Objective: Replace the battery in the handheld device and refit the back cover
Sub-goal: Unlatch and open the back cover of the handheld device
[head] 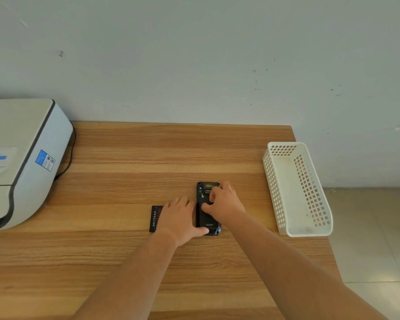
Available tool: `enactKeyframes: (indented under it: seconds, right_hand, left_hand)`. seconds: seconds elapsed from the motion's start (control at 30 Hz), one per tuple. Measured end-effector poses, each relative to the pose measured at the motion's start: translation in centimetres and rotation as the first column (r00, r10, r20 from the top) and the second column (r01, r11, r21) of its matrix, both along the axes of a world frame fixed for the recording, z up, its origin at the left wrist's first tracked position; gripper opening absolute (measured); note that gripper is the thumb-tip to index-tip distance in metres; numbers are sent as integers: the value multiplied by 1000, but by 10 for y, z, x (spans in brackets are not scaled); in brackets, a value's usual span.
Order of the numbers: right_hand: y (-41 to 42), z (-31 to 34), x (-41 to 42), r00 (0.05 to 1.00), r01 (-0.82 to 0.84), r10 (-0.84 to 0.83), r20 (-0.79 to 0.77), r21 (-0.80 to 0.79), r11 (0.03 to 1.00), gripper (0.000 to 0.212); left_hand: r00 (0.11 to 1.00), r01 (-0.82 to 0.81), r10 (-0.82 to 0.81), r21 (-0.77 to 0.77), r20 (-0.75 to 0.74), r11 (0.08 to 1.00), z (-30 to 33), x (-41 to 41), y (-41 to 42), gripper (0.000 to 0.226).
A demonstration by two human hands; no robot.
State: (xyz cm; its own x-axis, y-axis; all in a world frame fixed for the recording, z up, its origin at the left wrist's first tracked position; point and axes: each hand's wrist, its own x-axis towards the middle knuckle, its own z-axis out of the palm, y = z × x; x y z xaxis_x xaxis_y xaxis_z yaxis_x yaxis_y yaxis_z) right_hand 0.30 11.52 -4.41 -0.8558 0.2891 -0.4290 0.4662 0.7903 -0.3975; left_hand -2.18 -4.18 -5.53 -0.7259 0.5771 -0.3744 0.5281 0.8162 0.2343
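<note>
Wood-grain table (125,158) runs from the near edge to a pale, scuffed wall at the far side, with tiled floor showing beyond its right edge. On the far left of the table sits a grey and white printer (21,158) with a blue label on its side and a dark cable trailing behind it. At the right edge lies a white perforated basket (296,188), long side running near to far.

Near the middle of the table lies the black handheld device (206,221), back side up, its long axis pointing away from the person, with a pale logo near its near end. The right hand (224,204) rests on the device's far half, fingers curled down over its upper part and thumb pressed on the back cover; whether it grips the body or only presses is hard to tell. The left hand (178,218) lies flat just left of the device, fingers fairly straight, thumb touching the device's near left corner. A black battery (154,218) with pale print lies on the table partly under the left hand's fingers.
</note>
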Motion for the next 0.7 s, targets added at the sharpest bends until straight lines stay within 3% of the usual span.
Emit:
enactKeyframes:
  seconds: [0.17, 0.33, 0.43, 0.7]
  right_hand:
    - [0, -1, 6, 998, 2, -3, -55, -18, 1000, 49]
    - [18, -1, 8, 986, 92, -101, -132, -71, 993, 31]
    - [29, -4, 8, 987, 126, -132, -92, -71, 989, 18]
    - [21, -14, 10, 948, 253, -285, -139, -208, 945, 12]
  left_hand:
    - [1000, 0, 0, 2, 4, 1000, 1, 0, 1, 75]
    - [999, -28, 25, 62, 49, 998, 5, -7, -2, 78]
    - [998, -44, 36, 137, 55, 990, 8, -21, 1, 70]
    - [976, -211, 186, 280, 115, 937, 4, -24, 23, 49]
